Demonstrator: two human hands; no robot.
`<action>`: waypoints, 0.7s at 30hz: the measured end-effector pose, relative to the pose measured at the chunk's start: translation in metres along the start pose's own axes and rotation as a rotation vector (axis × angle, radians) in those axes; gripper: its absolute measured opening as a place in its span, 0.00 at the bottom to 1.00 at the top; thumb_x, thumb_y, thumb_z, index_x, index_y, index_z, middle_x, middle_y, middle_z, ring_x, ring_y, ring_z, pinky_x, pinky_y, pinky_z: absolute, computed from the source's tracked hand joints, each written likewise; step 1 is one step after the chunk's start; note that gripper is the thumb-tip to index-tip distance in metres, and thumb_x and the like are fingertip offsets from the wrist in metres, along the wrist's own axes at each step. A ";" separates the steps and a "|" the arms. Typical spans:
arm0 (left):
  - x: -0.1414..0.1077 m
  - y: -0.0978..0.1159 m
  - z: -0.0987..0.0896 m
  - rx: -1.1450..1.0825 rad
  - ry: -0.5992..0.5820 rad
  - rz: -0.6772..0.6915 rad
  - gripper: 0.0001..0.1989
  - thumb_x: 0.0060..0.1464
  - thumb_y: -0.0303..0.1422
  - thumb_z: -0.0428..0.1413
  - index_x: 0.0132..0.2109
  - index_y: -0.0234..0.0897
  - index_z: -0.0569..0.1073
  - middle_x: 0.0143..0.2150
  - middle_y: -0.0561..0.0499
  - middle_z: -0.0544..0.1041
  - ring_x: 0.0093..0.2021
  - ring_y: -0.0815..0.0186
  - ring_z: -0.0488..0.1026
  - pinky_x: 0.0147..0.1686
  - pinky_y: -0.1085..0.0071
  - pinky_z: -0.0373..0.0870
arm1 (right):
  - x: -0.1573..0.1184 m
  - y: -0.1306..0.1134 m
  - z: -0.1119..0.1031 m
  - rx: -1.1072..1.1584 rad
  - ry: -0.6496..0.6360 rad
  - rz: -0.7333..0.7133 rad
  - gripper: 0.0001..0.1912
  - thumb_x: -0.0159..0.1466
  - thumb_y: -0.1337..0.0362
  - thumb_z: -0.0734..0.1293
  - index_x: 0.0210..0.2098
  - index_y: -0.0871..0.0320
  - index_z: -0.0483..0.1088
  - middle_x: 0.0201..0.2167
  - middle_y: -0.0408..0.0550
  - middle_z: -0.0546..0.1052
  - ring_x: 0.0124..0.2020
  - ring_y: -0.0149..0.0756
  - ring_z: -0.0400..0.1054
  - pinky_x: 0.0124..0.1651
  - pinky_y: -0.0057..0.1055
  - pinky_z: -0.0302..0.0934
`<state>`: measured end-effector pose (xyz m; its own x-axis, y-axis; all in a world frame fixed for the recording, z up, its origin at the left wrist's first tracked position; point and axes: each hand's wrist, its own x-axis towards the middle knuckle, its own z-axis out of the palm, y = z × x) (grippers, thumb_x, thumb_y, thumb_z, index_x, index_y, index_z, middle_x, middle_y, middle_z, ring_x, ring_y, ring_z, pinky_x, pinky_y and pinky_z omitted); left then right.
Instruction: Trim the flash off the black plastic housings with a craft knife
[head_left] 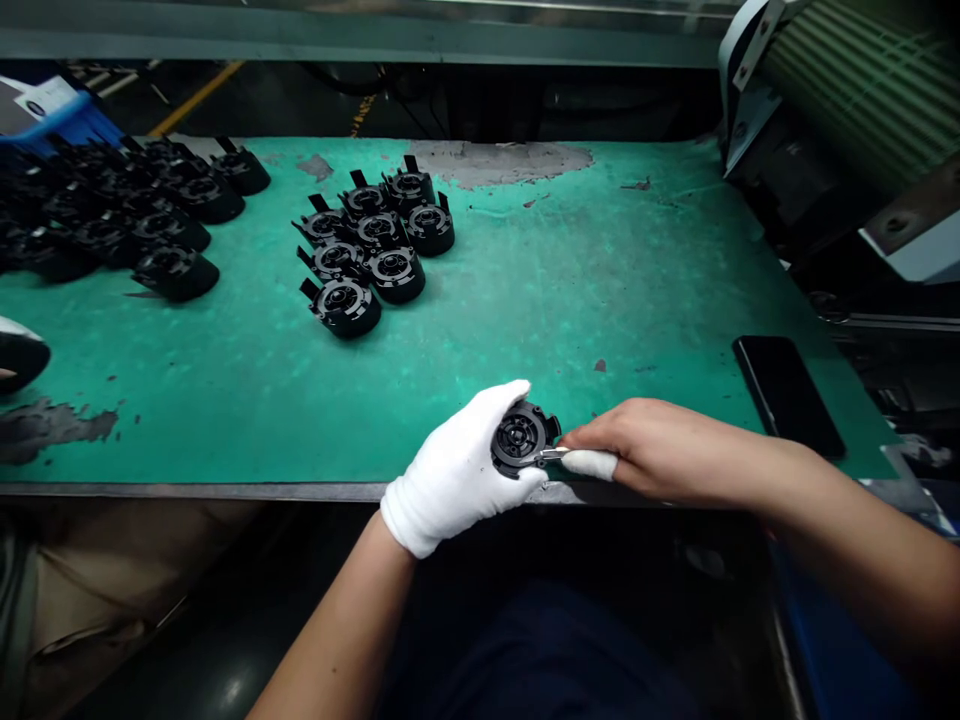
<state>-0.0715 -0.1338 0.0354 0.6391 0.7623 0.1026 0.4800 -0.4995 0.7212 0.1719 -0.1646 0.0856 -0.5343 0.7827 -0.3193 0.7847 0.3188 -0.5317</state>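
Note:
My left hand (465, 465), in a white glove, is closed around a round black plastic housing (519, 436) near the front edge of the bench. The housing's open, ribbed face is turned up. My right hand (637, 445) is bare except for a white cover on one finger. Its fingers pinch a small hand tool with a slim metal tip (551, 455), which reaches the housing's rim. The tool's handle is mostly hidden in the fingers, so its exact kind is unclear.
Several similar black housings (375, 230) stand grouped on the worn green bench mat (525, 290), with a larger cluster (105, 210) at left. A phone (789, 395) lies at right. A green ribbed motor (862, 90) fills the upper right. A blue container (67, 125) is at far left.

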 end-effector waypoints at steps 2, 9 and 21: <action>-0.001 -0.001 0.000 0.012 -0.001 0.000 0.41 0.48 0.39 0.66 0.67 0.42 0.59 0.66 0.45 0.68 0.63 0.56 0.69 0.64 0.60 0.67 | 0.002 0.001 -0.008 0.083 -0.104 -0.007 0.11 0.69 0.64 0.62 0.39 0.51 0.78 0.29 0.42 0.80 0.28 0.35 0.72 0.32 0.27 0.58; -0.017 -0.003 0.030 0.122 0.346 -0.093 0.47 0.46 0.50 0.67 0.67 0.38 0.58 0.64 0.39 0.69 0.64 0.51 0.67 0.64 0.54 0.66 | -0.023 -0.030 0.068 1.112 0.078 0.373 0.09 0.71 0.60 0.56 0.40 0.55 0.65 0.24 0.37 0.64 0.21 0.27 0.55 0.23 0.24 0.49; -0.017 0.002 0.039 0.189 0.421 -0.213 0.46 0.47 0.50 0.67 0.66 0.35 0.60 0.61 0.37 0.70 0.62 0.51 0.70 0.62 0.53 0.68 | -0.019 -0.078 0.115 1.682 0.151 0.369 0.05 0.68 0.64 0.58 0.41 0.54 0.65 0.22 0.34 0.59 0.17 0.22 0.44 0.18 0.22 0.41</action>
<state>-0.0576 -0.1642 0.0083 0.2359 0.9358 0.2618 0.6986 -0.3506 0.6237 0.0853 -0.2657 0.0431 -0.3069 0.7507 -0.5850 -0.3650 -0.6605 -0.6561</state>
